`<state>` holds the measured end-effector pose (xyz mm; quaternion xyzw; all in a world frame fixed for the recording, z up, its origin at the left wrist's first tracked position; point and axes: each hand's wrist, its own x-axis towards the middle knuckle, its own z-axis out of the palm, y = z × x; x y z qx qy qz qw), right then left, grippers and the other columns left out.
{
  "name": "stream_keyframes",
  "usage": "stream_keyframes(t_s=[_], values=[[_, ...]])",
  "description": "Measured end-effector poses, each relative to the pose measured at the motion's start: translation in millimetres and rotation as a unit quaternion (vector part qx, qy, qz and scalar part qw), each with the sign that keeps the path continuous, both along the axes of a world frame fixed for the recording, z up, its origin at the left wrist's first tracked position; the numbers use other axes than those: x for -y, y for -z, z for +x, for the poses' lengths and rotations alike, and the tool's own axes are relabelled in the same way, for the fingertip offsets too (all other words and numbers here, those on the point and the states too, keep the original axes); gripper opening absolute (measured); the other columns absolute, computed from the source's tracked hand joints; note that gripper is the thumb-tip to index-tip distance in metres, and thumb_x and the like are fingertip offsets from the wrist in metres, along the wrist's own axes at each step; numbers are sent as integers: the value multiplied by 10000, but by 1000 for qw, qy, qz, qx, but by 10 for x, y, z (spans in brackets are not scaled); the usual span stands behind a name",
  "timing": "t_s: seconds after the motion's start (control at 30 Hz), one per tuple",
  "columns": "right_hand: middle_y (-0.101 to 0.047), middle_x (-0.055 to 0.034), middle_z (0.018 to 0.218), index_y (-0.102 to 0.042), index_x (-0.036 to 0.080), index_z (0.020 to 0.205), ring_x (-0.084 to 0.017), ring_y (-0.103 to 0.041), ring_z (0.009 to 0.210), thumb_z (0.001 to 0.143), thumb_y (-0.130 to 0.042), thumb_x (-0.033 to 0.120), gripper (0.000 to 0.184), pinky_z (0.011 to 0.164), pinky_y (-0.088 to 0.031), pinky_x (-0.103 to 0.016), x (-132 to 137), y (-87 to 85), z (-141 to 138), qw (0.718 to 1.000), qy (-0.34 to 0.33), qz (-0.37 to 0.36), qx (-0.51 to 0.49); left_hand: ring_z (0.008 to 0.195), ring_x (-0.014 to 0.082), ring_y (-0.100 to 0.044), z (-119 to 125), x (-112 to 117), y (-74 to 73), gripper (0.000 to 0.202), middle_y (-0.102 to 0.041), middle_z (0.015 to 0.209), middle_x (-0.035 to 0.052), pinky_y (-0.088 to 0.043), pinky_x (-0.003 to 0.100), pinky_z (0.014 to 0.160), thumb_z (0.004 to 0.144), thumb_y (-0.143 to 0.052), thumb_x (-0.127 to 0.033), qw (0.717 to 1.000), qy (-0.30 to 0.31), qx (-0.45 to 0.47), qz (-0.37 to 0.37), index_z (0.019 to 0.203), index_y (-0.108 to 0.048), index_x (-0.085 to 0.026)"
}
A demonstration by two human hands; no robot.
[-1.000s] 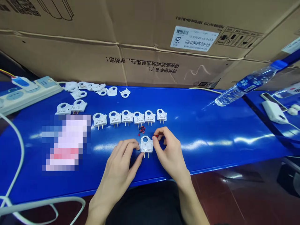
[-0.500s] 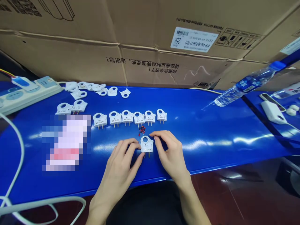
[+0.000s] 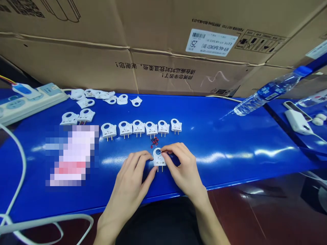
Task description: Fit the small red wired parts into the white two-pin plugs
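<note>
1. So the white plug piece (image 3: 159,160) sits right between the two sets of fingers, ring away from the person, pins pointing back. Left hand (image 3: 135,173): thumb and fingertips clamped on its left edge and lower corner.
2. Right hand (image 3: 182,163): thumb and index look close together at the ring's right side. Can't tell if something's pinched in there; the fingers hide it.
3. My worry: if the right fingertips push too hard sideways, the piece could skid on that glossy blue table (image 3: 230,146), since the left grip is only on one edge.
4. Just beyond the fingertips there's a bunch of red-and-black wires (image 3: 154,141). A careless knuckle could snag or scatter them.
5. Past those, a row of plug pieces (image 3: 138,127) would get in the way of any forward reach.
6. Well off to the right fingers' far side: water bottle (image 3: 272,91), leaning. Cardboard box (image 3: 163,75) walls off the back.
</note>
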<state>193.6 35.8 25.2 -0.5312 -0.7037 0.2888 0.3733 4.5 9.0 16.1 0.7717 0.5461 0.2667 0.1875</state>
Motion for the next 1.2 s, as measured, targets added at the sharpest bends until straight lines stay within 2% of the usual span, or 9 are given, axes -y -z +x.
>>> stream_keyframes(t_s=[0.27, 0.57, 0.83, 1.2], values=[[-755, -15, 1032, -696, 240, 1050, -201, -633, 971, 1059, -588, 213, 112, 878, -500, -354, -6, 0, 8, 999, -33, 2, 12, 1176, 252, -615, -3, -3, 22, 281, -652, 1270, 82, -499, 439, 1005, 1059, -532, -359, 1000, 1, -4, 15, 1318, -511, -254], [-783, -10, 1021, -737, 248, 1065, -205, -643, 967, 1045, -620, 202, 128, 871, -510, -363, 12, 31, 14, 999, -36, 12, 11, 1193, 254, -604, 0, 0, 6, 290, -647, 1281, 80, -509, 428, 1003, 1061, -524, -379, 1000, -3, 11, -1, 1326, -540, -262], [-787, -5, 1005, -749, 246, 1061, -205, -653, 958, 1030, -648, 203, 114, 849, -514, -359, 3, 33, 7, 999, -35, 19, 18, 1175, 234, -600, -7, 2, 5, 261, -634, 1268, 63, -507, 415, 993, 1059, -536, -367, 1000, -1, 10, 1, 1301, -528, -269], [-786, -18, 1033, -748, 254, 1091, -218, -661, 971, 1052, -590, 197, 173, 859, -519, -388, 19, 29, 5, 999, -41, 17, 28, 1217, 250, -589, -7, 8, 14, 195, -610, 1279, 74, -510, 396, 982, 1056, -526, -405, 1000, -20, 3, -11, 1185, -559, -262]])
